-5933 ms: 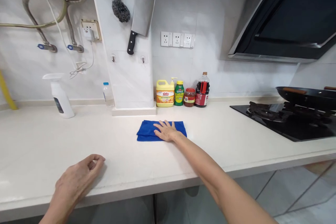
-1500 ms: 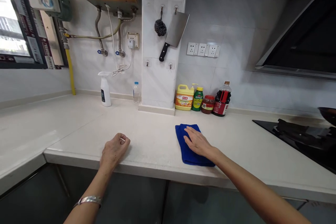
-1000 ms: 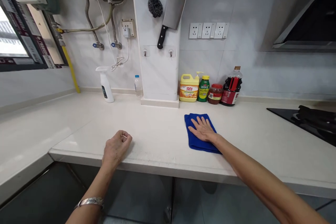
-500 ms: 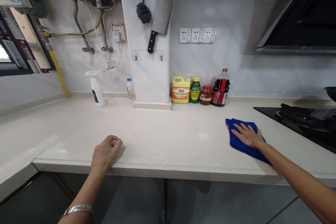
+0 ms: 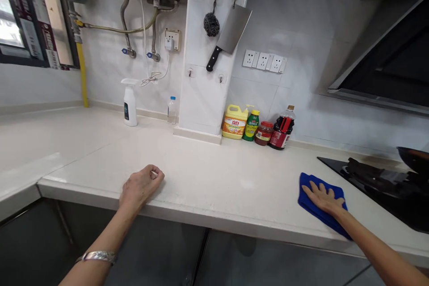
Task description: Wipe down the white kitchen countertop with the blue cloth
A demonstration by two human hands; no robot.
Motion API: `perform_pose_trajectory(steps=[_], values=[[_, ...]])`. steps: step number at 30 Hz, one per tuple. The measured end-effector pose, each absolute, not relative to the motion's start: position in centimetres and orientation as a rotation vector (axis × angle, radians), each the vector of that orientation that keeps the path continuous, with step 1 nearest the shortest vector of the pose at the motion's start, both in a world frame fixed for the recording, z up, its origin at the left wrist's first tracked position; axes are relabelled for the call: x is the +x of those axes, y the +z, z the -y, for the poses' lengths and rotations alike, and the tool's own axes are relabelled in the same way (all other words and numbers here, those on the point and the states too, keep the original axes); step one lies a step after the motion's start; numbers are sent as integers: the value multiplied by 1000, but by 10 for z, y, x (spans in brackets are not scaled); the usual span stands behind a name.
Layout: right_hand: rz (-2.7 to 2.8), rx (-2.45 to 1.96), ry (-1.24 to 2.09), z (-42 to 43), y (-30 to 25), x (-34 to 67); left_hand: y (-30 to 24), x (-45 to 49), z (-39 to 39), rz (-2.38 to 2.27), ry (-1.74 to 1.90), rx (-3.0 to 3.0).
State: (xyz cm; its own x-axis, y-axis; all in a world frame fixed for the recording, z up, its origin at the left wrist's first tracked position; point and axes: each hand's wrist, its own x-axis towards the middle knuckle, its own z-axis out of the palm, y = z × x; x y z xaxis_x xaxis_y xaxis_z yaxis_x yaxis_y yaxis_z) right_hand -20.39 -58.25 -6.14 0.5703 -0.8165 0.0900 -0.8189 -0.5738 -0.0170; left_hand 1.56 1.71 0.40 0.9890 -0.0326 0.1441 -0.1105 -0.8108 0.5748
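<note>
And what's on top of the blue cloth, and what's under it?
The right hand lies spread on top of the blue cloth. Around it you can see the white countertop; whatever's directly underneath is covered.

**Window Glare and a Shining Bench**

Daylight bleaches a window (image 5: 9, 18) nearly white, above and beyond the left hand (image 5: 138, 187). Soft, cool light covers the pale bench (image 5: 214, 165), leaving a glossy highlight between the hands, a broader sheen to the left of the left hand and a faint shadow beside it. A silver bracelet (image 5: 98, 256) glints behind that hand. Darkness swallows detail in the range hood (image 5: 402, 53) above the right hand (image 5: 323, 197) and dims the cabinet doors (image 5: 150, 246) below both hands. Wide-angle distortion tilts upright lines and stretches the forearms toward the lower corners. Fine label print beyond the hands is soft.
</note>
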Motion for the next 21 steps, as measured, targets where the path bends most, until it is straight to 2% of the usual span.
perform_pose_trajectory(steps=[4, 12, 21], values=[[1433, 2820, -56, 522, -42, -158, 6, 12, -16, 103, 172, 2515], [1127, 2992, -84, 404, -18, -55, 1, 13, -17, 99, 221, 2491], [716, 3179, -104, 288, -2, 18, -1, 16, -16, 120, 242, 2452]])
